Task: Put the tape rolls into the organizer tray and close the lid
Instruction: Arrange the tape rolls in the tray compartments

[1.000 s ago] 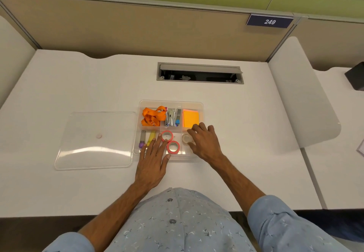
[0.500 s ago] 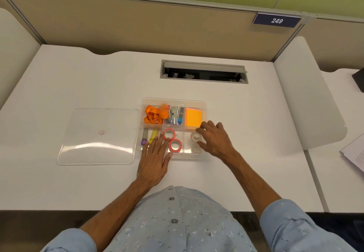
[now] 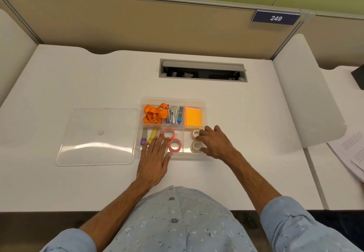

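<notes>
Orange lanyard (image 3: 154,113), staplers (image 3: 173,114), orange sticky notes (image 3: 193,116), papers (image 3: 352,154).

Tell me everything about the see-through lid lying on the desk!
The lid is a clear, glossy plastic sheet, roughly square with rounded corners and a slightly raised rim. A small pinkish round spot sits near its middle, and light glints across its near half. It lies flat on the white desk, off the organizer tray and just to its left, edges close together. Neither hand touches it; the left hand rests nearby at the tray's front.
</notes>
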`<state>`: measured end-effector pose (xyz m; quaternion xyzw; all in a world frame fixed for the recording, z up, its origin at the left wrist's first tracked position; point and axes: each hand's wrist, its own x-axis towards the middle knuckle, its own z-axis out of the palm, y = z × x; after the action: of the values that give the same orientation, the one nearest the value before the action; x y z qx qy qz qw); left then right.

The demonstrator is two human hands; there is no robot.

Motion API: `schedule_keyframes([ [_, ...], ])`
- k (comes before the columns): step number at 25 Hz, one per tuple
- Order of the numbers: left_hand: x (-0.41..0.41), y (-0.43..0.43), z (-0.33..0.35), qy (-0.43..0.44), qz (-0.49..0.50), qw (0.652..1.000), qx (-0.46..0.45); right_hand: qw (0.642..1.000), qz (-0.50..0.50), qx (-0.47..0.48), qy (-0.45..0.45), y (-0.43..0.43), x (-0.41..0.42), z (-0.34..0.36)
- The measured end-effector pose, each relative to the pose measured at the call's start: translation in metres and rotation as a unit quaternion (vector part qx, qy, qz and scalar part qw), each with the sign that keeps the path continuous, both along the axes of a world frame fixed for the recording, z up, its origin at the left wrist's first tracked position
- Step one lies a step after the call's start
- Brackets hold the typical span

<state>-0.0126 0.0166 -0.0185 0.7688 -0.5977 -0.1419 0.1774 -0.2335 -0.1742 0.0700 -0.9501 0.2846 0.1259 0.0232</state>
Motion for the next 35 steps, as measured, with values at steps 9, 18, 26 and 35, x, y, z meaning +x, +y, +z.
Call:
schedule_keyframes([
  [9, 0.000, 0.000, -0.002, 0.001, 0.002, 1.000, 0.004, 0.999, 0.014, 0.001, -0.040, 0.007, 0.007, -0.002],
  [18, 0.000, 0.000, 0.000, -0.005, -0.003, 1.000, 0.002, 0.998, 0.060, 0.034, -0.009, 0.006, 0.018, -0.003],
  [26, 0.000, 0.000, -0.004, -0.003, -0.002, 1.000, 0.010, 0.998, 0.061, 0.017, 0.011, 0.015, 0.022, -0.012],
  [35, 0.002, 0.000, 0.000, 0.010, -0.012, 1.000, 0.006, 0.998, 0.044, 0.031, -0.029, 0.017, 0.022, -0.011],
])
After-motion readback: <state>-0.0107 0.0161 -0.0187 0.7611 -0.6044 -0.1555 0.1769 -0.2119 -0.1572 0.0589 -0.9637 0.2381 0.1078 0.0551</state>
